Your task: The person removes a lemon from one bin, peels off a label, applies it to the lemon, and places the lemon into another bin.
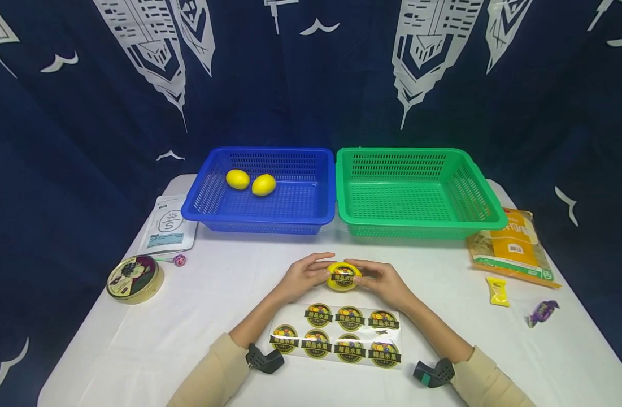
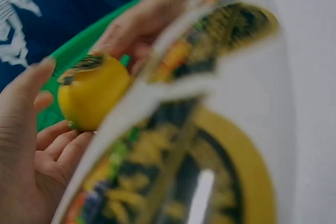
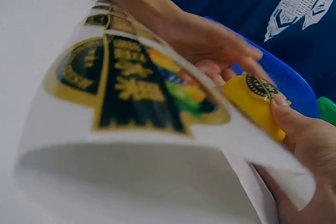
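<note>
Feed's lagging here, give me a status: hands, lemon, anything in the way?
Left hand and right hand both grip the lemon, sticker on top. Sticker sheet lies just below on the table. Green basket holds nothing visible; nothing blocking.

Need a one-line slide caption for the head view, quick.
Both hands, left hand and right hand, hold a stickered lemon above a sticker sheet before two baskets.

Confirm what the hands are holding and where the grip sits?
Both hands hold one yellow lemon with a sticker on top: left hand grips its left end, right hand its right end, above the sticker sheet.
</note>
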`<state>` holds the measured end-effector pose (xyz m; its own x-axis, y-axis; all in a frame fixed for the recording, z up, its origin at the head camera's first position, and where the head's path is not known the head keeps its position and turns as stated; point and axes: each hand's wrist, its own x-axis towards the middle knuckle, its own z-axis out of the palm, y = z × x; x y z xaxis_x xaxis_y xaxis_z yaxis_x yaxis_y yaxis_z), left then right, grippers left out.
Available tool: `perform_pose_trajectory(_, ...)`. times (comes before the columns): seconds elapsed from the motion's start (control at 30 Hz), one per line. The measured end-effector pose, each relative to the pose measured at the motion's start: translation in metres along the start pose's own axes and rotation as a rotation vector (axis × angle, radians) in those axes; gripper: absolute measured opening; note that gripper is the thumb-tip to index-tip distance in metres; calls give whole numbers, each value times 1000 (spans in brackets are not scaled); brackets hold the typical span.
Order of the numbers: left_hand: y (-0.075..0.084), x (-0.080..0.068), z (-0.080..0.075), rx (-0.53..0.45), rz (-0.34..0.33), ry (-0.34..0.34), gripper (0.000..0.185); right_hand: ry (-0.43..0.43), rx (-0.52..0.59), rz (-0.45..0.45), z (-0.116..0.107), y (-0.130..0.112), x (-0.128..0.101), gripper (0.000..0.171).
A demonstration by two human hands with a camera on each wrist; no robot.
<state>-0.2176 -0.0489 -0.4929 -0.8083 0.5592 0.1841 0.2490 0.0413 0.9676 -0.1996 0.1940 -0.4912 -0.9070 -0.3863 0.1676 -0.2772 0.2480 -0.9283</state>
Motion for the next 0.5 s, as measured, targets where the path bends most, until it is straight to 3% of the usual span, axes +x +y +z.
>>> perform_pose_trajectory(0.07,-3,0,4,1,66,-1,53,7,5,-1,1,-1,0,41)
perform_pose_trajectory(0.17,1,1,10,91,180,5,61,23,14,12,2,-14,-1,39)
perform_pose_trajectory(0.3,-4,3,13,337,311,54,59,30,8,31,3,-33,-3,39)
perform_pose_trajectory(0.4,-5,4,13,510,360,91,55,27,-3,40,3,-35,-4,40)
perform_pose_trajectory(0.5,-4,4,12,613,388,98,52,27,-15,30,2,-35,-5,41)
